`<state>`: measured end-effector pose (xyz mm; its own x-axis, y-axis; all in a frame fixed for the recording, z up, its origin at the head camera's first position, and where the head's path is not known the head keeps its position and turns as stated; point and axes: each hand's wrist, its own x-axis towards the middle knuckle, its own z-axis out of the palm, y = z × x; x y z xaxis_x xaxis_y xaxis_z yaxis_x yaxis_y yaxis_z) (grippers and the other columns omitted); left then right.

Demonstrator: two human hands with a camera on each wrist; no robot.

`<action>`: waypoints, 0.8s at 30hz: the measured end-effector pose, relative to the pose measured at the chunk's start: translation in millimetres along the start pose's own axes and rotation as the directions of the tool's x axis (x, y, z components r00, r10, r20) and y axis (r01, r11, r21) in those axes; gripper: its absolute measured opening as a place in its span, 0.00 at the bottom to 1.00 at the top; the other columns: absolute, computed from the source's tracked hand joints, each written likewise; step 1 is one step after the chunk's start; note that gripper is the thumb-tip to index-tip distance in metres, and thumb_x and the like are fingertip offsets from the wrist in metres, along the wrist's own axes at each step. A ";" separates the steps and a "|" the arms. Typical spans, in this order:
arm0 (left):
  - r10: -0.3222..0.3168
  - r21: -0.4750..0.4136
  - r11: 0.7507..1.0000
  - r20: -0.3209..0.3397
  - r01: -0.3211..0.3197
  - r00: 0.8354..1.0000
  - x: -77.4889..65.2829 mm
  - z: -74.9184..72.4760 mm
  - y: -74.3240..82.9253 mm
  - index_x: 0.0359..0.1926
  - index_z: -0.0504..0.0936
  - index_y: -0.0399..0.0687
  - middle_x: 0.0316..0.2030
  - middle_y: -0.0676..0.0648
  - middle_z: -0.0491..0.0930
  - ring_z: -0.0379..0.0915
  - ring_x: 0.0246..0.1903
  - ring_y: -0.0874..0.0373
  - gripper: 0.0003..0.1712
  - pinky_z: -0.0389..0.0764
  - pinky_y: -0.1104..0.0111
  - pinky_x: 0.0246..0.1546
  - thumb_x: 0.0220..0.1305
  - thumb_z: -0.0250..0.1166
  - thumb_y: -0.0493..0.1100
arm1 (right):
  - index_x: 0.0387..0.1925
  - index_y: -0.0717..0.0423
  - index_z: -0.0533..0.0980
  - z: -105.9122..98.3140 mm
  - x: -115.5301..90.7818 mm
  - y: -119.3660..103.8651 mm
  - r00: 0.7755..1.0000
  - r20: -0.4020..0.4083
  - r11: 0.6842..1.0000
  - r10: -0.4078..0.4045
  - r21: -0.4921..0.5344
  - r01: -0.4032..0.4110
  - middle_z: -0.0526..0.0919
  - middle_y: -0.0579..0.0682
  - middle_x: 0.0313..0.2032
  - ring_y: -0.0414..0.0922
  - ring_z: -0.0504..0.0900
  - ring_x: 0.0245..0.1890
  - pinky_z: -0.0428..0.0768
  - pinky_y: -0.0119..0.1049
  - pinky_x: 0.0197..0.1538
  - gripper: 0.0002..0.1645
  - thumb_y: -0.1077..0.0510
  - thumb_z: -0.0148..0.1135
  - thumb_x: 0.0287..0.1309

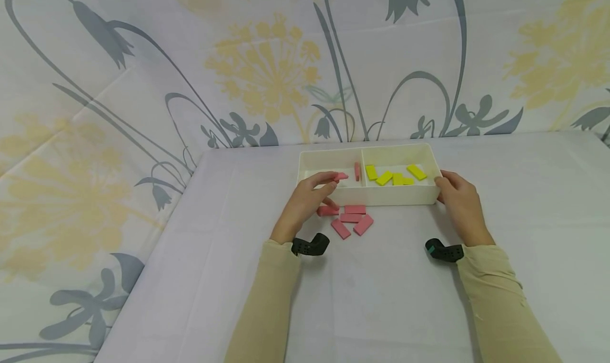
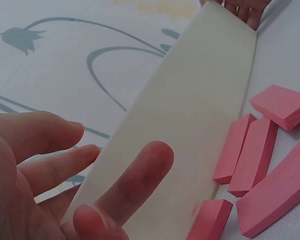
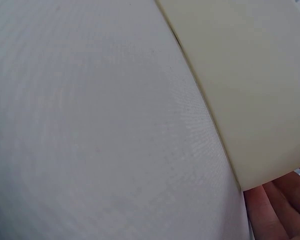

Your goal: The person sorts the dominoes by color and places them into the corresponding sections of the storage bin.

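A white two-compartment box (image 1: pixel 385 196) stands on the table. Its left compartment has a pink block (image 1: pixel 357 171) against the divider, and another pink block (image 1: pixel 341 176) right at the left fingertips. My left hand (image 1: pixel 308 195) reaches over the front wall, fingers spread and fairly straight; in the left wrist view no block shows between the fingers (image 2: pixel 140 180). Yellow blocks (image 1: pixel 384 178) lie in the right compartment. The right hand (image 1: pixel 458 203) grips the box's right end, its fingers (image 3: pixel 285 210) partly hidden behind the corner.
Several loose pink blocks (image 1: pixel 351 218) lie on the white cloth just in front of the box, below the left hand. A flower-patterned cloth (image 1: pixel 271 77) rises behind the table and along its left side. Both wrists wear black bands (image 1: pixel 312 244).
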<state>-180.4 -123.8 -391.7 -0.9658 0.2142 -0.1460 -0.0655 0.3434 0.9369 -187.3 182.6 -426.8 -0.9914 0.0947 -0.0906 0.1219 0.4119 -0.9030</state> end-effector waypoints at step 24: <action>-0.043 -0.020 0.999 0.004 0.043 0.999 1.6 0.7 0.5 0.56 0.71 0.62 0.31 0.47 0.82 0.79 0.32 0.52 0.22 0.67 0.62 0.25 0.61 0.54 0.56 | 0.64 0.57 0.57 0.4 -0.3 -1.3 1.000 -0.008 1.000 0.004 -0.004 -0.004 0.60 0.58 0.62 0.53 0.67 0.55 0.65 0.50 0.55 0.40 0.36 0.33 0.60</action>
<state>-181.8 -122.7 -391.7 -0.9611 0.2032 -0.1871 -0.1116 0.3339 0.9360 -187.2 181.7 -425.7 -0.9904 0.1036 -0.0913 0.1264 0.4148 -0.9011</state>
